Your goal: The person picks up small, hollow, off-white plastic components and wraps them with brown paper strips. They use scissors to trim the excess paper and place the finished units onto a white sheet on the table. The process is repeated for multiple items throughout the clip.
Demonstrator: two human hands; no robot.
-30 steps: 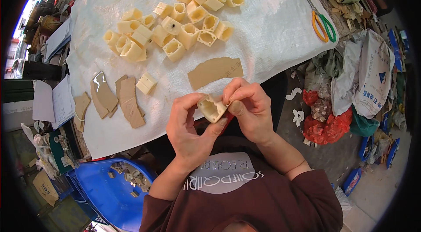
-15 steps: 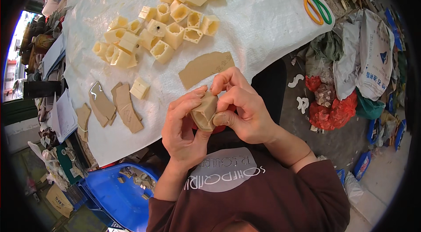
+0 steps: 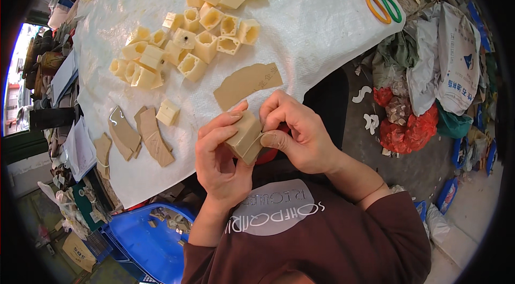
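A small angular block (image 3: 247, 132) with a tan covering is held up in front of my chest. My left hand (image 3: 220, 158) grips it from the left, thumb below and fingers above. My right hand (image 3: 301, 139) is closed at the block's right edge, its thumb and forefinger pinching the edge of the covering. Just beyond the hands lies a curved tan sheet piece (image 3: 248, 84) on a white woven cloth (image 3: 300, 26). More cut tan pieces (image 3: 155, 136) lie to the left, beside a single cream hollow block (image 3: 168, 113).
Many cream hollow blocks (image 3: 205, 46) are heaped on the cloth's far half. Scissors (image 3: 382, 5) with orange and green handles lie at its far right. A blue basin (image 3: 145, 246) holding scraps stands at lower left. Red bags (image 3: 410, 132) and white sacks (image 3: 456, 64) sit on the right.
The block has turned in my left hand, showing a different face. My right fingers have shifted along its right edge and stay pinched. The view has moved slightly.
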